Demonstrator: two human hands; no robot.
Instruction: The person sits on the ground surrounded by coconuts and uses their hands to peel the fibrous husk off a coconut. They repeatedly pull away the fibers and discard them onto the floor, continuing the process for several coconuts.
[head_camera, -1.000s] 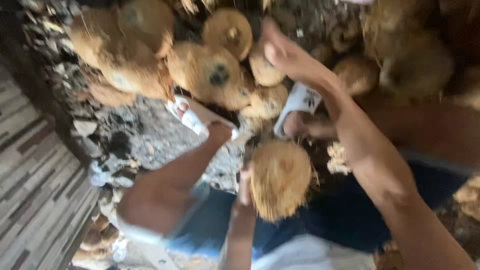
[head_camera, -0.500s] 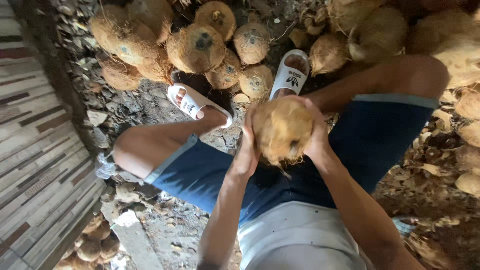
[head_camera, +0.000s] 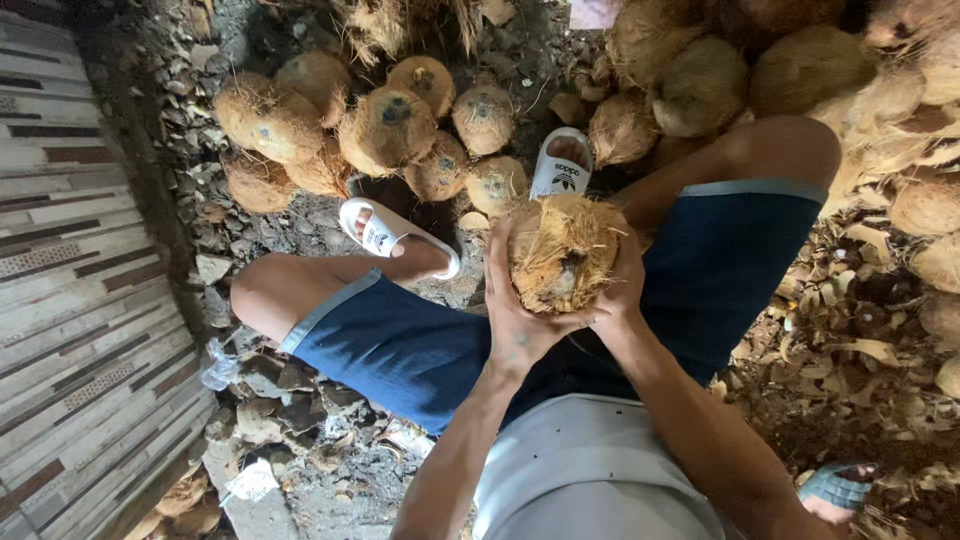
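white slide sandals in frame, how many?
2. One white slide sandal on the left foot, the other on the right foot beyond the husked brown coconut; none seem hidden.

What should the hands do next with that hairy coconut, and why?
Probably tear off more husk. Both the left hand and right hand clasp the coconut between the knees, and loose, shaggy fibre still covers it, while cleaner coconuts lie piled by the sandals.

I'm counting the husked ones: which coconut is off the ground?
The fibrous coconut gripped between the left hand and right hand, above the lap. The other coconuts lie on the ground.
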